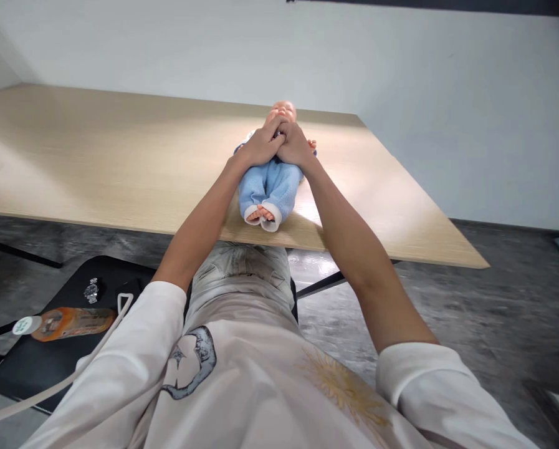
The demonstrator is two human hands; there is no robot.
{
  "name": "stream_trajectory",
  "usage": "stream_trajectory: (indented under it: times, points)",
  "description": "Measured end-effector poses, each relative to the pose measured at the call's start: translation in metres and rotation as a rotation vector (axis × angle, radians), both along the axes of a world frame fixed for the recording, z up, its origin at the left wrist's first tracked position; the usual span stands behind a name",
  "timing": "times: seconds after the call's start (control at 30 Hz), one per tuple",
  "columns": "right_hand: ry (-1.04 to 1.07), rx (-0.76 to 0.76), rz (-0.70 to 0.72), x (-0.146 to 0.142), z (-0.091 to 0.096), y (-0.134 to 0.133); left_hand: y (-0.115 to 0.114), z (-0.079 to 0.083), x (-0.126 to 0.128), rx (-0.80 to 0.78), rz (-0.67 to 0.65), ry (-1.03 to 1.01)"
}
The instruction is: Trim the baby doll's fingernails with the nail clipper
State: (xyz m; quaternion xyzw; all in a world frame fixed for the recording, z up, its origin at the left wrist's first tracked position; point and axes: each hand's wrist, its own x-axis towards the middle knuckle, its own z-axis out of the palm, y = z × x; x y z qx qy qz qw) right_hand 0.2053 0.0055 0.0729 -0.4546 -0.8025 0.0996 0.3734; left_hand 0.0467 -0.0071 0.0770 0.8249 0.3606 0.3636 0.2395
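A baby doll (272,181) in light-blue clothes with white cuffs lies on its back on the table. Its bare feet point towards me and its head is at the far end. Over its chest, just below the chin, my left hand (263,144) and my right hand (295,144) are clasped together, fingers closed and overlapping. A ring shows between them. They cover most of the doll's upper body; whether they rest on the chest or hover just above it, I cannot tell. One small doll hand sticks out to the right of my wrist.
The doll lies close to the front edge of the wooden table (120,162), whose right corner juts out. On a black chair (31,362) at lower left are an orange drink bottle (76,323), a metal watch (91,290) and a pale cable (92,357). A white wall stands behind.
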Motion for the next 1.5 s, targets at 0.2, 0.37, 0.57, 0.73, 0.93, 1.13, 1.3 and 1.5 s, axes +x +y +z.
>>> stream_trajectory:
  times: [0.2, 0.37, 0.57, 0.73, 0.93, 1.13, 1.3, 1.5]
  points:
    - [-0.013, -0.016, -0.007, 0.000, 0.002, -0.002, -0.009, 0.006, 0.000, -0.031, -0.040, 0.014]
    - [-0.013, -0.030, -0.017, 0.002, 0.000, 0.002, -0.008, 0.007, 0.001, -0.086, -0.042, 0.028]
    - [0.004, -0.052, -0.014, 0.003, 0.000, 0.003, -0.002, 0.005, 0.001, -0.103, -0.054, 0.037]
    - [0.010, -0.050, 0.003, 0.000, 0.004, -0.004, 0.006, -0.001, -0.001, -0.037, -0.037, 0.022]
    - [0.007, -0.037, 0.005, -0.004, 0.009, -0.004, 0.012, -0.003, -0.002, 0.034, -0.031, 0.023]
    - [-0.025, -0.062, -0.010, -0.008, 0.017, -0.015, 0.010, 0.003, -0.004, -0.016, -0.099, 0.072]
    - [-0.042, -0.059, -0.022, -0.009, 0.018, -0.019, 0.012, 0.003, -0.008, -0.023, -0.134, 0.089]
    - [-0.010, -0.033, -0.029, -0.009, 0.011, -0.009, 0.021, -0.003, -0.010, 0.093, -0.030, 0.050]
